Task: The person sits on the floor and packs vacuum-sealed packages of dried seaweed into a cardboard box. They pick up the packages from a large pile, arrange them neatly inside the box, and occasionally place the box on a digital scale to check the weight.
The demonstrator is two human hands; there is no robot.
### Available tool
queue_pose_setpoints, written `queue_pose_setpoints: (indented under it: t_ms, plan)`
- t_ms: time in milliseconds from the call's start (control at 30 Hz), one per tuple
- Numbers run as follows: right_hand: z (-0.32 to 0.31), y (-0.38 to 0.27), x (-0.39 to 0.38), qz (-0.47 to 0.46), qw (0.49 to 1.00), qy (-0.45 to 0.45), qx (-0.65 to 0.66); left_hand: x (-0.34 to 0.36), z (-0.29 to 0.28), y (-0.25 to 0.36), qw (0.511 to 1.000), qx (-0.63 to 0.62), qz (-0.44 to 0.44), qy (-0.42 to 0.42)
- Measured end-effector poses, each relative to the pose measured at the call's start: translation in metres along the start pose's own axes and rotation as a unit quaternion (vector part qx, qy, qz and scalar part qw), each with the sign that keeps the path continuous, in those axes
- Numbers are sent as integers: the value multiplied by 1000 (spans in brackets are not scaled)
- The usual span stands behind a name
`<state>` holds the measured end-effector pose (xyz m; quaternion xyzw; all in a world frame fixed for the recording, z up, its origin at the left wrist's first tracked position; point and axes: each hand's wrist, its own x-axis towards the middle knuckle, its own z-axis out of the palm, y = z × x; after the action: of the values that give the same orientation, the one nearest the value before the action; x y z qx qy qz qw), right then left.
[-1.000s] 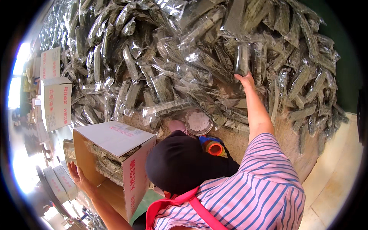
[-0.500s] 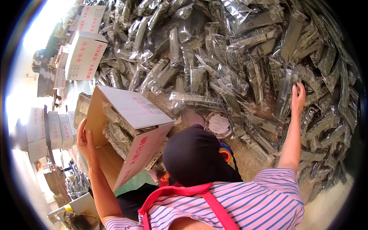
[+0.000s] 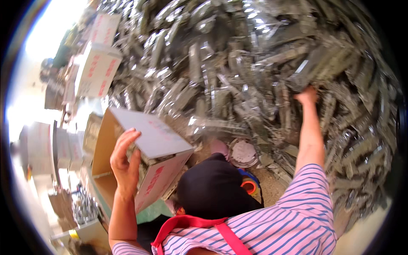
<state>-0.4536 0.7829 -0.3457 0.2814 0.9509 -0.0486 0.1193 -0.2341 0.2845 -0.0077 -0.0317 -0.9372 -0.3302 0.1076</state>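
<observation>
Nearest, the left hand (image 3: 124, 159) clamps its grip on the rim of the open cardboard box (image 3: 140, 163), steadying it beside the body. Farther out, the right hand (image 3: 307, 95) reaches into the heap of clear-bagged parts (image 3: 238, 72), its grip closing on one dark packet (image 3: 308, 70). Judging by this, a packet is being picked; next it needs lifting free and carrying across to the box.

Pink-striped shirt (image 3: 293, 225), black cap (image 3: 212, 191), red strap (image 3: 191, 225).

Light: glared hard from the upper left — washed out.
Stacks: white cartons (image 3: 98, 70) piled at left.
Floor: bare tan patch (image 3: 272, 187).
</observation>
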Motion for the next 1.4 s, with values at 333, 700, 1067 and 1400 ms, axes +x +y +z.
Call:
queue_pose_setpoints:
  t_ms: [333, 700, 1067, 1400]
  plan:
    - [-142, -23, -140, -244, 820, 203, 477, 60, 100, 81, 967, -121, 101, -202]
    - [-152, -107, -108, -140, 678, 297, 658, 166, 140, 42, 952, -291, 55, 84]
    - [30, -31, 59, -1, 765, 366, 530, 93, 74, 33, 857, -505, -84, 55]
    - [-249, -142, -256, -209, 597, -122, 765, 74, 13, 59, 693, -721, -10, -21]
